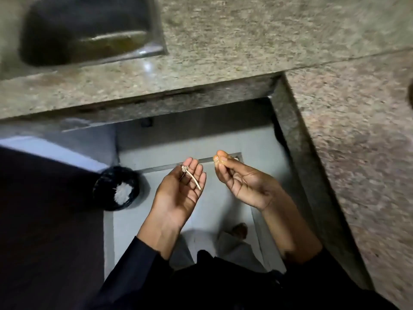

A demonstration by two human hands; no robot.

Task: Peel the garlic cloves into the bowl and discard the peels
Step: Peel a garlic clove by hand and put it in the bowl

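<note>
Our left hand (178, 191) lies palm up with fingers relaxed and straight, and on it rests a garlic stem (191, 180), a thin dry stalk with a small knotted root end near the fingertips; nothing is curled around it. Just beside it, our right hand (243, 182) pinches a small pale scrap between thumb and fingertips (220, 158), which we take for a garlic peel (215, 159), though it is too small and blurred to be sure. Both hands hover apart from each other above the pale floor (138, 224), in the inner corner of an L-shaped speckled stone counter (245, 41). Down to our left, near the left hand, stands a bin (116, 187) lined with a black bag, with something white showing inside. A steel sink (89, 30) is set into the counter at the upper left. Dark sleeves (138, 260) cover our forearms, and a bare foot (240, 229) shows on the floor below the hands. We see no bowl or whole cloves in this view
</note>
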